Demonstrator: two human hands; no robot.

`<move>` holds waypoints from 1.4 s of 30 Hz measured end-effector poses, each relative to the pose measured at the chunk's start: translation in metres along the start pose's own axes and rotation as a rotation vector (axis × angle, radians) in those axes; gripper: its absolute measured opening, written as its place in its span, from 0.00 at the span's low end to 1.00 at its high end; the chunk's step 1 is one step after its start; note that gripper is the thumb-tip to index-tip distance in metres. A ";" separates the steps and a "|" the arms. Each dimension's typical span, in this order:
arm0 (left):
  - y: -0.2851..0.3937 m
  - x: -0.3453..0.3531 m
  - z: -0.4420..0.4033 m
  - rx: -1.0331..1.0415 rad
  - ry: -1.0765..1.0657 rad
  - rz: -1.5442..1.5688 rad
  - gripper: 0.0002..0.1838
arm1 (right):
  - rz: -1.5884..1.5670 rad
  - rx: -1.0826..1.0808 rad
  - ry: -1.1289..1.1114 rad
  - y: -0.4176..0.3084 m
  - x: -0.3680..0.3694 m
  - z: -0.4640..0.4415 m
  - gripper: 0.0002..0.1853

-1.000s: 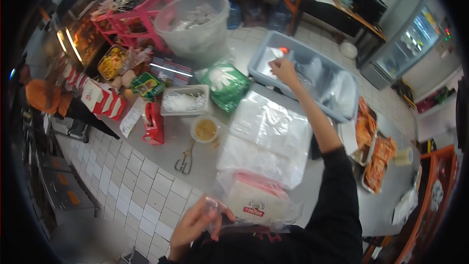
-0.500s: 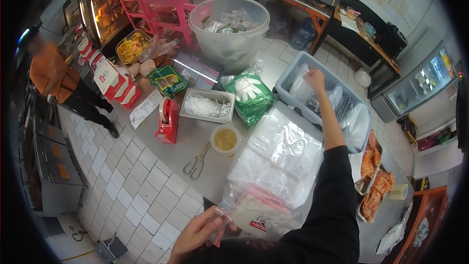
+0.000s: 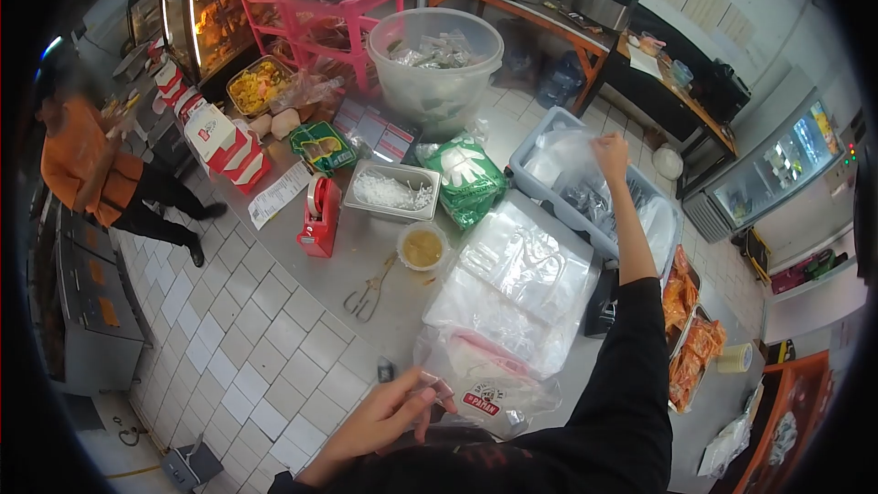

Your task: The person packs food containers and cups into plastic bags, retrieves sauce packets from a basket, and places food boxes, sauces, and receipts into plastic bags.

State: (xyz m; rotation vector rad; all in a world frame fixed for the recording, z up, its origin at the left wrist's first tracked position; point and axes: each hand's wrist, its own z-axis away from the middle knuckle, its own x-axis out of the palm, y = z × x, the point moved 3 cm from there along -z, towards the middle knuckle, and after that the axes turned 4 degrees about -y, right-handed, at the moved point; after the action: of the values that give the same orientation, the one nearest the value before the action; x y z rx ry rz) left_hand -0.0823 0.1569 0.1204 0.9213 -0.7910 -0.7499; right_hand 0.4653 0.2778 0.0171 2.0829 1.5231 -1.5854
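My left hand (image 3: 393, 416) pinches the edge of a clear printed plastic bag (image 3: 485, 396) near the table's front edge. The bag carries a red and black logo and shows pinkish plastic along its upper part. My right hand (image 3: 611, 155) reaches over a grey-blue plastic bin (image 3: 594, 236), its fingers closed on a thin, clear plastic piece (image 3: 572, 148); whether this is a lid or a bag I cannot tell. More clear plastic items and black-looking packets lie in the bin. Beside it, a stack of clear plastic bags (image 3: 521, 274) lies flat on the steel table (image 3: 366, 265).
Around the table stand a red tape dispenser (image 3: 319, 220), a metal tray of white pieces (image 3: 393, 192), a cup of sauce (image 3: 422, 247), scissors (image 3: 368, 297), a green glove pack (image 3: 466, 178) and a large tub (image 3: 434, 73). Trays of orange food (image 3: 695, 361) sit right. A person (image 3: 91, 160) stands left.
My right hand has lifted slightly and moved right, drawing the clear plastic piece up from the bin. My left hand still pinches the printed bag. The camera view has shifted slightly.
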 end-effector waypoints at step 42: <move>0.039 -0.005 -0.008 0.360 -0.040 -0.996 0.13 | -0.002 -0.541 -0.699 -0.204 -0.274 0.409 0.12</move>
State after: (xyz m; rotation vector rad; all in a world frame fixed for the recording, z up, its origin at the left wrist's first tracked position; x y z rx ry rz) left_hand -0.0697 0.1807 0.1509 1.6627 -0.4673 -1.5153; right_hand 0.0562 -0.0415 0.1377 1.0841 1.4472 -1.4501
